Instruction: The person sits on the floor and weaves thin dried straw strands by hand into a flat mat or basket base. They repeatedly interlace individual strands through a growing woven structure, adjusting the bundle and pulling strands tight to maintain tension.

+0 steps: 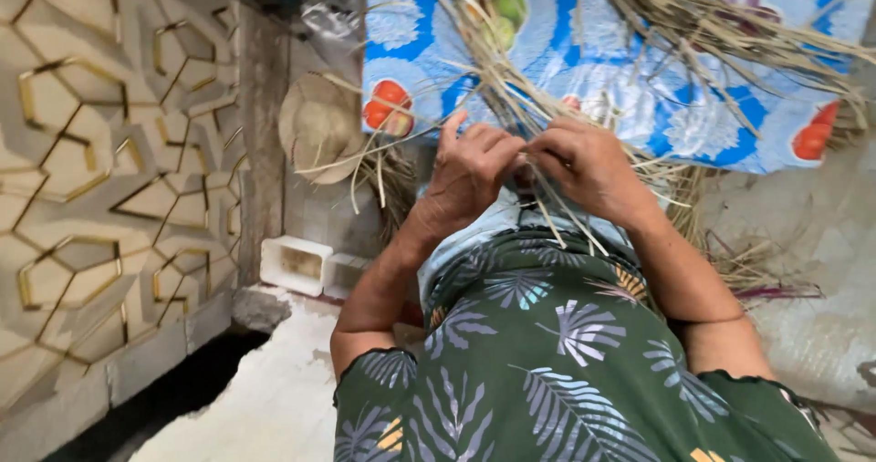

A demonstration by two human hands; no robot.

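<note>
Two bare hands meet at the centre of the head view, above the lap of a person in a green leaf-print garment (547, 362). Largest item: a patterned wall (100, 170) of beige hexagonal panels with gold edging, filling the left side. Next: a blue sheet (620, 61) printed with fruit, spread across the top of the view. A loose mass of dry straw strips (693, 24) lies on this sheet and trails down toward the hands. A pale concrete surface (812, 234) occupies the right side, with more straw scattered near the right forearm. A woven straw hat (315, 124) lies just beside the sheet's left edge. A white rectangular container (297, 263) sits below the hat, against the wall base.

Left hand (470, 172): fingers curled, pinching several strips. Right hand (589, 166): fingers closed, gripping the same bundle. The two hands touch at the fingertips, and the gripped strips hang down between them over the lap.
</note>
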